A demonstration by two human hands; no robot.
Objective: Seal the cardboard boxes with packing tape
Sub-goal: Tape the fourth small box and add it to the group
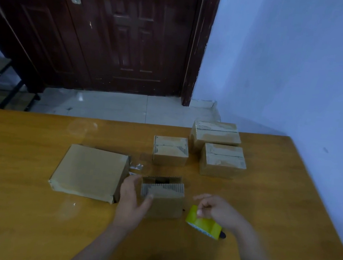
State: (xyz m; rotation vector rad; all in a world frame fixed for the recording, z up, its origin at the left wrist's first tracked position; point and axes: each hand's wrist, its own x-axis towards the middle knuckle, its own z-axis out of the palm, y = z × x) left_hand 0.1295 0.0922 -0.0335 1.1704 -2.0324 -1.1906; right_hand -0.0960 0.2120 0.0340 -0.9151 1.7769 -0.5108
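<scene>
A small cardboard box (165, 200) stands near the table's front, its top flaps partly apart with a dark gap showing. My left hand (132, 200) grips its left side, thumb on the front face. Just to its right my right hand (218, 210) hovers over a yellow tape dispenser (204, 224) lying on the table, fingers loosely curled and touching its top. A flat wide cardboard box (89, 171) lies to the left. Three small closed boxes sit further back: one in the middle (170, 151), one at the back right (215, 133), one in front of it (223, 161).
The orange-brown wooden table (20, 176) ends at a blue-white wall on the right. A crumpled scrap of clear tape (135, 166) lies between the flat box and the middle box. Beyond the table are a tiled floor and a dark wooden door (124, 33).
</scene>
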